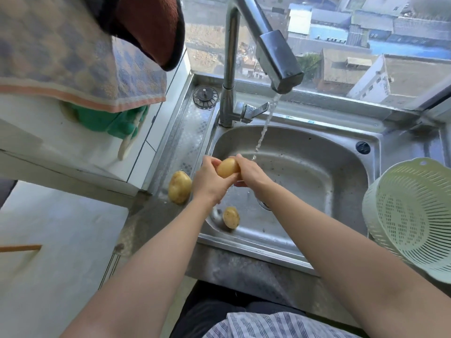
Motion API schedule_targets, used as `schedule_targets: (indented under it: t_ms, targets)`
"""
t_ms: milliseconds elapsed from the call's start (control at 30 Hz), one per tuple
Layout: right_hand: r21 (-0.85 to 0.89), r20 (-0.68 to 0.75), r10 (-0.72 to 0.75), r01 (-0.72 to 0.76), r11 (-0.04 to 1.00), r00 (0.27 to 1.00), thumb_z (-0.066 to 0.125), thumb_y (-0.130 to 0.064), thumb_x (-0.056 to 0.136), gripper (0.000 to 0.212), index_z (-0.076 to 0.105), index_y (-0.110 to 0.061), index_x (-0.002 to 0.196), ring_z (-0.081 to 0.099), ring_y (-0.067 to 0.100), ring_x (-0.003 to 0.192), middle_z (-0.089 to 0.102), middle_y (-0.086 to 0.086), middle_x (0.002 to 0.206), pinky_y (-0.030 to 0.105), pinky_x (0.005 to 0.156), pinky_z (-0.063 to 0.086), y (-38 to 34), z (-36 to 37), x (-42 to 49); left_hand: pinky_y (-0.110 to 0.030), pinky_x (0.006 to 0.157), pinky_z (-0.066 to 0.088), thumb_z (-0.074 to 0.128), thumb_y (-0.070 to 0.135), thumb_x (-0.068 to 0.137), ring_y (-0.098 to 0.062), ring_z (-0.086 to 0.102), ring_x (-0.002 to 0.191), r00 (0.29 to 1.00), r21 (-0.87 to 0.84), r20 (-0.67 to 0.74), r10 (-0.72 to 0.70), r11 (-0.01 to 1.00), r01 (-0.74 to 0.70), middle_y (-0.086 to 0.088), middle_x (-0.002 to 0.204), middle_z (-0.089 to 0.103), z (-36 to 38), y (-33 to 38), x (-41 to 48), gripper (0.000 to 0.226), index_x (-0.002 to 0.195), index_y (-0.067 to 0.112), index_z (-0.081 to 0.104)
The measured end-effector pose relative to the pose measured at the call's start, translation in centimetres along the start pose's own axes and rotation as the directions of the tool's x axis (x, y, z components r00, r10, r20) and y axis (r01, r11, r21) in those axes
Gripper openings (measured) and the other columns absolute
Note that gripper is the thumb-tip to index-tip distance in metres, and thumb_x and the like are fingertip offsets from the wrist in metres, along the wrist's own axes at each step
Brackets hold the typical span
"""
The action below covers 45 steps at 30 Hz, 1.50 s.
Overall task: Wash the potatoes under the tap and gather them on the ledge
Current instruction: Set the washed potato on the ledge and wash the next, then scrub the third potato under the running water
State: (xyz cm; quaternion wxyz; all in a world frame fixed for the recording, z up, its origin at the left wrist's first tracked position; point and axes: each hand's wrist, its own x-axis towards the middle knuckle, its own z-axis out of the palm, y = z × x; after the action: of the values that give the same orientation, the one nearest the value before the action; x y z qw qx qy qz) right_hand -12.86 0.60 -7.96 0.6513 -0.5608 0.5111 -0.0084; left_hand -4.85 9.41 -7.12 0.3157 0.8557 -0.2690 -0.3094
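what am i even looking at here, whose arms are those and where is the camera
There is no machine here. The one picture comes from a camera worn on a person's head, looking down at their own bare arms over a steel sink. The left hand and right hand together hold a potato beside the thin stream from the running tap. A second potato lies in the basin, and a third potato rests on the ledge to the left. A pale green colander sits at the right.

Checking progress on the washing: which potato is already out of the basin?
The largest potato, resting on the ledge left of the sink; one is in both hands, another lies in the basin.
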Motion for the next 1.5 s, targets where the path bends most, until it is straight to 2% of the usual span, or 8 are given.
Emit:
schedule_targets:
  t_ms: [333, 667, 933, 1033, 1133, 1200, 1300, 1500]
  targets:
    - [-0.005, 0.092, -0.006, 0.007, 1.0, 0.996, 0.033, -0.004, 0.096, 0.03, 0.06, -0.005, 0.11, 0.058, 0.018, 0.065, 0.064, 0.011, 0.085, 0.022, 0.059, 0.046, 0.1, 3.7, -1.0, -0.029, 0.072, 0.04, 0.073, 0.03, 0.074, -0.027, 0.058, 0.098, 0.832, -0.138, -0.523, -0.188, 0.981, 0.134, -0.008, 0.113, 0.061, -4.5, -4.7, -3.0, 0.05, 0.114, 0.014, 0.049]
    - [-0.092, 0.141, 0.044, -0.031, 0.995, 0.989, 0.032, 0.0, 0.094, 0.036, 0.061, 0.002, 0.115, 0.06, 0.016, 0.064, 0.065, 0.01, 0.081, 0.024, 0.062, 0.047, 1.8, 5.5, -1.3, -0.04, 0.088, 0.045, 0.057, 0.038, 0.088, -0.038, 0.058, 0.11, 0.717, -0.323, -0.407, -0.566, 0.823, 0.467, -0.018, 0.125, 0.057, -4.6, -9.2, -5.4, 0.053, 0.124, 0.002, 0.041]
    - [-0.084, 0.113, 0.06, -0.051, 0.995, 0.992, 0.032, 0.0, 0.095, 0.034, 0.059, 0.003, 0.116, 0.059, 0.014, 0.062, 0.063, 0.008, 0.077, 0.023, 0.061, 0.048, 3.1, 4.2, -0.3, -0.04, 0.096, 0.033, 0.064, 0.035, 0.081, -0.035, 0.04, 0.12, 0.718, 0.132, -0.628, -0.3, 0.868, 0.478, -0.016, 0.138, 0.036, -4.5, -8.8, -6.2, 0.063, 0.131, 0.003, 0.042]
    - [-0.079, 0.078, 0.069, -0.063, 0.995, 0.995, 0.033, -0.002, 0.096, 0.032, 0.06, 0.0, 0.113, 0.059, 0.015, 0.064, 0.063, 0.008, 0.077, 0.023, 0.062, 0.048, 3.8, 3.0, 0.2, -0.04, 0.09, 0.031, 0.059, 0.022, 0.071, -0.034, 0.044, 0.11, 0.689, 0.272, -0.721, 0.077, 0.945, 0.18, -0.019, 0.123, 0.049, -3.6, -7.1, -6.2, 0.048, 0.115, 0.005, 0.052]
    - [-0.093, 0.029, 0.083, -0.08, 0.992, 0.996, 0.032, -0.003, 0.095, 0.03, 0.06, -0.004, 0.106, 0.06, 0.016, 0.065, 0.064, 0.008, 0.079, 0.024, 0.062, 0.048, 4.6, 1.2, 0.8, -0.037, 0.085, 0.035, 0.056, 0.008, 0.07, -0.031, 0.048, 0.094, 0.742, 0.37, -0.533, 0.406, 0.901, -0.227, -0.016, 0.101, 0.056, -1.2, -4.6, -5.2, 0.03, 0.1, 0.004, 0.055]
    - [-0.107, -0.018, 0.091, -0.092, 0.99, 0.996, 0.033, -0.003, 0.093, 0.028, 0.06, -0.006, 0.099, 0.058, 0.018, 0.064, 0.063, 0.009, 0.077, 0.025, 0.058, 0.045, 5.6, -0.2, 1.6, -0.039, 0.079, 0.043, 0.055, 0.005, 0.077, -0.028, 0.052, 0.086, 0.861, 0.251, -0.328, 0.389, 0.914, -0.318, -0.012, 0.093, 0.057, 1.0, -3.3, -3.9, 0.021, 0.098, 0.005, 0.056]
    - [-0.172, -0.116, 0.117, -0.136, 0.976, 0.986, 0.039, -0.005, 0.089, 0.024, 0.063, -0.004, 0.087, 0.06, 0.027, 0.067, 0.065, 0.021, 0.083, 0.034, 0.058, 0.047, 8.0, -2.6, 3.1, -0.037, 0.082, 0.046, 0.053, 0.014, 0.085, -0.031, 0.059, 0.096, 0.997, 0.156, -0.027, 0.078, 0.985, -0.073, -0.012, 0.105, 0.062, 4.5, -3.0, -1.5, 0.021, 0.106, 0.009, 0.058]
    - [-0.645, -0.189, 0.15, -0.237, 0.726, 0.971, 0.053, -0.017, 0.088, 0.048, 0.048, -0.016, 0.136, 0.05, 0.041, 0.122, 0.042, 0.02, 0.142, 0.038, 0.096, 0.046, 13.4, -6.5, 6.8, -0.039, 0.09, 0.05, 0.051, 0.026, 0.085, -0.034, 0.063, 0.098, 0.908, 0.077, 0.313, -0.277, 0.961, 0.267, -0.017, 0.106, 0.068, 10.0, -5.1, 3.8, 0.019, 0.089, 0.011, 0.062]
